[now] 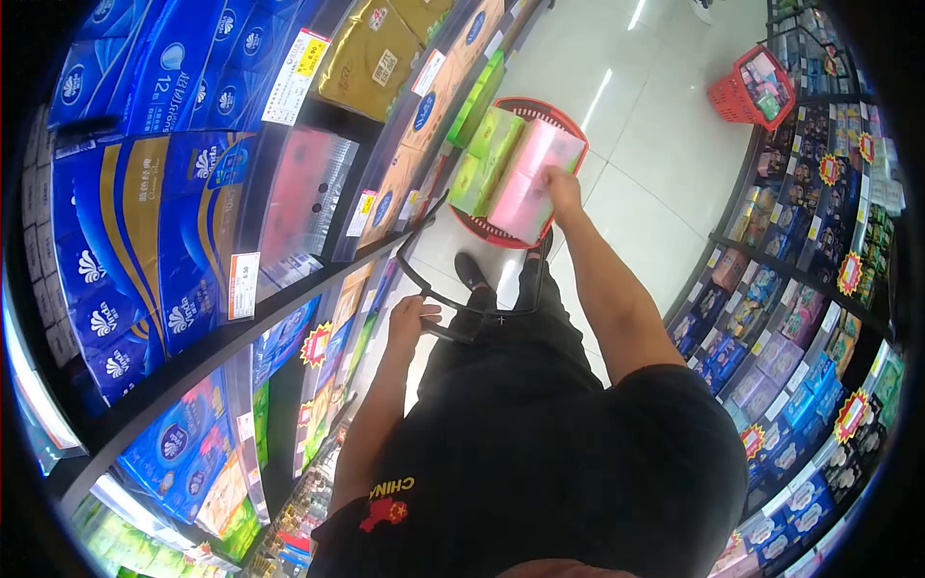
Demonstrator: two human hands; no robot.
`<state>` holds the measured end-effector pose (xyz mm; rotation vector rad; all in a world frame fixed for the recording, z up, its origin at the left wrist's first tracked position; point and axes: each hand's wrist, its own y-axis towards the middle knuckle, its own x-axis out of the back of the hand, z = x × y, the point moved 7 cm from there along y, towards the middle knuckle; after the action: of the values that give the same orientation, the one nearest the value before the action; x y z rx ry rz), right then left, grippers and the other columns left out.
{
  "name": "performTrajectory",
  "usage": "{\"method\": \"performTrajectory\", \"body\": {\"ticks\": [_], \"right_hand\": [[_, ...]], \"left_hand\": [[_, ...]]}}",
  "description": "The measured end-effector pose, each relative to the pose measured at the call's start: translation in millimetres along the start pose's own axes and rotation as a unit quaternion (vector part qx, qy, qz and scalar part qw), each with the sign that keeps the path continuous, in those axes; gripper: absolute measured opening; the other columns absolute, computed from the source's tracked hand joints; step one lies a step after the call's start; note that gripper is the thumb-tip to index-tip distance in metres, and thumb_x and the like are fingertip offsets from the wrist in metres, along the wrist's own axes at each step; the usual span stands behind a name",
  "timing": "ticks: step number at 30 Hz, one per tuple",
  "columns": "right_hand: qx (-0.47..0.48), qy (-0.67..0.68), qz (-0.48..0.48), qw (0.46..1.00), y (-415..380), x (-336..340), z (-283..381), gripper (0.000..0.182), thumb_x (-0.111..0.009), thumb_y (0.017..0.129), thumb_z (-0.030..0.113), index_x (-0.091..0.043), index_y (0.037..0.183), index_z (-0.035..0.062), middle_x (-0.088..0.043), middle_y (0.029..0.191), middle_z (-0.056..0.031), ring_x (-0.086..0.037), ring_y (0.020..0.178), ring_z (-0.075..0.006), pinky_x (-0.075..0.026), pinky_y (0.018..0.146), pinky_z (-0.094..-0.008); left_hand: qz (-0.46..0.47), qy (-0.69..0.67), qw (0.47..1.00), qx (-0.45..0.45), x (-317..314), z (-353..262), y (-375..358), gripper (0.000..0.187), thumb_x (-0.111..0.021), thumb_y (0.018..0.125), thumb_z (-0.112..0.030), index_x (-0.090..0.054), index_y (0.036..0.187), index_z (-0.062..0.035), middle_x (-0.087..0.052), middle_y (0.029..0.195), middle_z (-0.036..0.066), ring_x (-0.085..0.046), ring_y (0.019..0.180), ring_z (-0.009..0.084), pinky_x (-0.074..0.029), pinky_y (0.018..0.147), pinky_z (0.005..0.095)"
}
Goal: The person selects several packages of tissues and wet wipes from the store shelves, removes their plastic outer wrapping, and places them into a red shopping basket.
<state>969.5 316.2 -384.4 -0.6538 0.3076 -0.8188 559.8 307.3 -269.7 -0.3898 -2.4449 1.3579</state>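
A red shopping basket (581, 125) hangs in front of my legs, with a green tissue pack (489, 159) and a pink tissue pack (528, 188) side by side in it. My right hand (563, 190) is closed on the right side of the pink pack, with part of its fingers hidden. At the lower left, my left hand (411, 316) has its fingers curled at the black basket handle (412, 275). The handle's loops spread out between that hand and my trousers.
Shelves with blue tissue packs (125, 260), a gold pack (371, 63) and price tags (244, 285) stand close on the left. Another red basket (729, 99) holding goods is on the tiled floor (665, 125) ahead right. Stocked shelves (771, 318) line the right side.
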Motion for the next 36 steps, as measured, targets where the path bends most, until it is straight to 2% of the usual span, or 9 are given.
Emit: {"method": "performTrajectory", "body": {"ticks": [4,7,10,16,22,25,28,31,36], "right_hand": [[0.055,-0.184,-0.009,0.981,38.9,25.2,-15.2,0.030,-0.048,0.085,0.021,-0.060,0.066,0.0005,-0.061,0.062,-0.0111,-0.058,0.059,-0.0223,-0.045,0.062,-0.0351],[0.048,-0.200,-0.014,0.979,45.6,33.0,-20.1,0.044,-0.047,0.084,0.035,-0.065,0.069,-0.0029,-0.065,0.067,-0.0181,-0.064,0.069,-0.0331,-0.048,0.073,-0.0413],[0.029,-0.174,0.012,0.984,34.1,32.6,-13.6,0.034,-0.048,0.087,0.025,-0.061,0.070,-0.0009,-0.060,0.061,-0.0109,-0.058,0.058,-0.0219,-0.045,0.062,-0.0344],[0.018,-0.170,0.042,0.984,26.2,28.1,-8.6,0.043,-0.048,0.085,0.032,-0.065,0.062,-0.0004,-0.065,0.063,-0.0136,-0.064,0.064,-0.0247,-0.048,0.069,-0.0357],[0.054,-0.170,0.073,0.981,19.4,15.5,-8.1,0.036,-0.048,0.087,0.026,-0.062,0.066,0.0004,-0.059,0.060,-0.0097,-0.058,0.061,-0.0201,-0.045,0.062,-0.0339],[0.013,-0.260,0.047,0.964,17.9,16.6,-13.7,0.051,-0.039,0.089,0.040,-0.068,0.072,0.0008,-0.066,0.070,-0.0190,-0.065,0.075,-0.0357,-0.049,0.080,-0.0421],[0.157,-0.479,0.016,0.863,25.2,4.2,-19.2,0.055,-0.038,0.091,0.043,-0.068,0.082,-0.0024,-0.067,0.084,-0.0251,-0.064,0.088,-0.0442,-0.047,0.087,-0.0479],[0.049,-0.401,0.025,0.915,17.1,0.5,-25.3,0.059,-0.036,0.093,0.045,-0.067,0.090,-0.0054,-0.065,0.096,-0.0300,-0.060,0.097,-0.0487,-0.045,0.092,-0.0516],[0.086,-0.463,0.019,0.882,16.8,-8.8,-30.7,0.056,-0.038,0.093,0.042,-0.067,0.095,-0.0067,-0.064,0.098,-0.0323,-0.062,0.097,-0.0468,-0.047,0.091,-0.0481]], "left_hand": [[-0.003,0.008,1.000,-0.007,0.0,-1.6,0.5,0.031,-0.044,0.099,-0.023,-0.054,0.114,0.0022,-0.070,0.095,0.018,-0.070,0.078,0.0241,-0.054,0.066,0.0332],[-0.007,0.000,1.000,0.002,0.1,1.3,2.9,0.032,-0.044,0.099,-0.023,-0.054,0.114,0.0026,-0.070,0.094,0.017,-0.070,0.077,0.0232,-0.054,0.064,0.0328],[-0.001,-0.003,1.000,-0.003,0.8,2.4,6.0,0.031,-0.044,0.099,-0.023,-0.054,0.114,0.0030,-0.070,0.094,0.017,-0.070,0.076,0.0226,-0.054,0.063,0.0323],[0.002,-0.003,1.000,-0.010,-0.2,-1.1,9.0,0.031,-0.044,0.099,-0.023,-0.054,0.114,0.0032,-0.070,0.093,0.018,-0.069,0.076,0.0239,-0.054,0.063,0.0325],[0.001,0.001,1.000,-0.014,-0.4,-4.2,7.9,0.031,-0.044,0.098,-0.022,-0.053,0.114,0.0032,-0.069,0.093,0.019,-0.069,0.075,0.0233,-0.054,0.062,0.0319],[0.004,0.001,1.000,-0.013,0.4,-2.3,8.5,0.031,-0.044,0.099,-0.022,-0.053,0.114,0.0032,-0.069,0.093,0.018,-0.069,0.076,0.0231,-0.054,0.062,0.0318],[0.002,0.009,1.000,-0.014,2.0,0.9,9.1,0.031,-0.043,0.099,-0.022,-0.053,0.115,0.0033,-0.069,0.093,0.019,-0.069,0.076,0.0231,-0.053,0.062,0.0312],[0.001,0.000,1.000,-0.019,4.8,2.9,8.1,0.032,-0.043,0.100,-0.022,-0.053,0.116,0.0033,-0.069,0.093,0.019,-0.069,0.076,0.0232,-0.053,0.062,0.0311],[-0.003,-0.002,1.000,-0.021,8.0,2.4,8.2,0.031,-0.043,0.100,-0.022,-0.053,0.115,0.0037,-0.069,0.092,0.019,-0.069,0.075,0.0240,-0.054,0.062,0.0324]]}}
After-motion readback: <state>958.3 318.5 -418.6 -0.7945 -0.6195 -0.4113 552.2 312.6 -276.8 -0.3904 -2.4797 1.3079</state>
